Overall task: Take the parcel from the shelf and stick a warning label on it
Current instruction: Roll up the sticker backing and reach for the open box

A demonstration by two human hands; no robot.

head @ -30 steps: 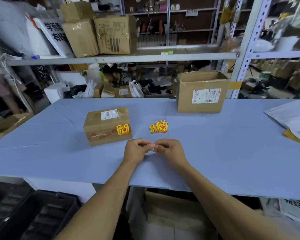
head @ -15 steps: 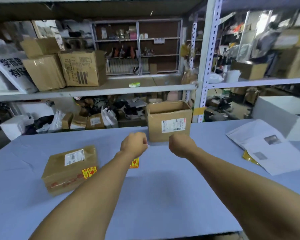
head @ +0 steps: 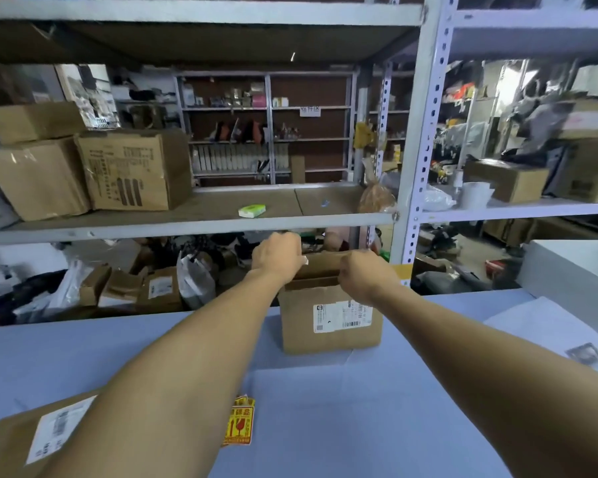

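Both hands, left and right, fingers curled, grip the box's top edge, apparently to lift it.

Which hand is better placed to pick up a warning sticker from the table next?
Left, probably. The warning stickers lie beside the left forearm, on that side of the table. The left hand and right hand are both at the open box.
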